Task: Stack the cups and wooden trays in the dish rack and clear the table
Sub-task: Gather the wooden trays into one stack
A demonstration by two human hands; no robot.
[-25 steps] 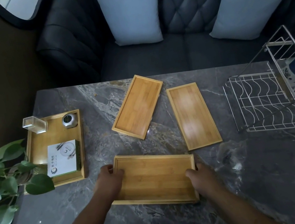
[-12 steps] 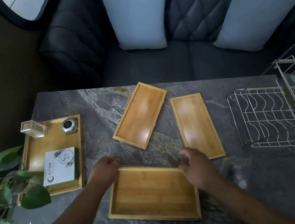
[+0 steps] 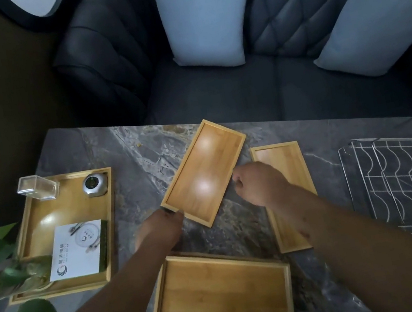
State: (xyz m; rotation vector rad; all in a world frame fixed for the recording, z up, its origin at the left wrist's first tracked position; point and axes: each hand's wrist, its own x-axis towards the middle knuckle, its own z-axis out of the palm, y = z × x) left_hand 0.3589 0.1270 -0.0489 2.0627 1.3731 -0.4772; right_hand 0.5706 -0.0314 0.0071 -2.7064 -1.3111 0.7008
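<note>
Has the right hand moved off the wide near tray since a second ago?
Yes. The right hand has moved forward, off the wide near tray, and is now over the narrow right tray, beside the tilted tray.

Left hand (image 3: 161, 228) and right hand (image 3: 259, 185) at angled tray (image 3: 203, 172) edges

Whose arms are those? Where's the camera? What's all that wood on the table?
Those are a person's own arms. The camera sits on their head, looking down. On the grey table lie three wooden trays: a slanted tray, a right tray and a near tray. A big tray at the left holds a box. A wire rack stands at the right. The left hand is at the slanted tray's corner; the right hand curls its fingers beside its edge. I cannot tell if either grips it.
</note>
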